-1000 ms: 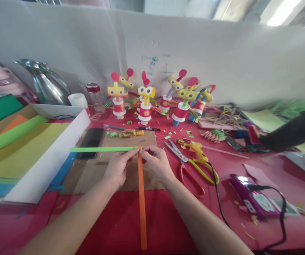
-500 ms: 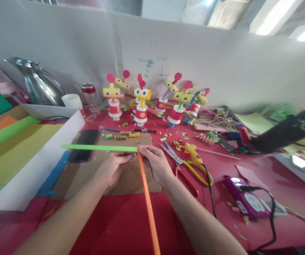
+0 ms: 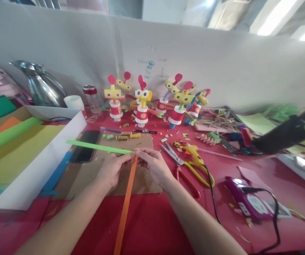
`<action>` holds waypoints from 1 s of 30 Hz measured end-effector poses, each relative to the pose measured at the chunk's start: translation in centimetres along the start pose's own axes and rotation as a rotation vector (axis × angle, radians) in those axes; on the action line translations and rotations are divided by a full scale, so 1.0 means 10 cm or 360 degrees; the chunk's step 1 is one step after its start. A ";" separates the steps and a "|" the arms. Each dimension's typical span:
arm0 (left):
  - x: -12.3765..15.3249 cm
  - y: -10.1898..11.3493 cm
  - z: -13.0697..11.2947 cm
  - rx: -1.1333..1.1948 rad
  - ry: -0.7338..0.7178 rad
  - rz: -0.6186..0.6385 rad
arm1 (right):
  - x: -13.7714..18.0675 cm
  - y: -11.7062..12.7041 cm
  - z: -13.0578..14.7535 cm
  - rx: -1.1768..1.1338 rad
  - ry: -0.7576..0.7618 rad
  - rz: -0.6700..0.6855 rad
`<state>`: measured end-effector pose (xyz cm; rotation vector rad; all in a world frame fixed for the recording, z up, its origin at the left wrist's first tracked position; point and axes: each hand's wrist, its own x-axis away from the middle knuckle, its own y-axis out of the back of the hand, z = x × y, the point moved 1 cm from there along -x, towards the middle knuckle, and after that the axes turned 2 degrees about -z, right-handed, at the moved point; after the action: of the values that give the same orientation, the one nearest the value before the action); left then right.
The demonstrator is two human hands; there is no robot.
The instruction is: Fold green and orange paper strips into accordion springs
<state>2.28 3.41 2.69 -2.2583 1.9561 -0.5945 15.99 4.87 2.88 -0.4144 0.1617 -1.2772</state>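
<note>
A green paper strip (image 3: pixel 96 146) and an orange paper strip (image 3: pixel 126 205) meet at a right-hand corner between my fingers. The green one points left over a dark phone (image 3: pixel 85 141); the orange one hangs down toward me. My right hand (image 3: pixel 154 165) pinches the corner where they join. With its thumb just under the green strip's end, my left hand (image 3: pixel 113 169) grips the strips close to that corner. Both hands are above a brown cardboard sheet (image 3: pixel 88 180). Some of the fingertips are hidden behind the strips.
Scissors (image 3: pixel 179 160), red-handled pliers (image 3: pixel 188 182) and a yellow glue gun (image 3: pixel 195 156) lie right of my hands. Folded paper springs (image 3: pixel 135 136) lie ahead, before several paper-cup figures (image 3: pixel 142 117). A white box (image 3: pixel 35 170) holds coloured sheets at left.
The orange strip's lower end has swung left. The green strip now slopes down to the right, and my left hand has closed in on the corner.
</note>
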 end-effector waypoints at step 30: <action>0.04 0.00 -0.03 -0.0185 -0.0044 0.0235 | -0.01 0.00 0.02 0.0363 0.0226 -0.0162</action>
<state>2.19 3.02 3.05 -2.1468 2.1730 -0.4415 16.04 4.99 3.05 -0.1378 0.1141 -1.4087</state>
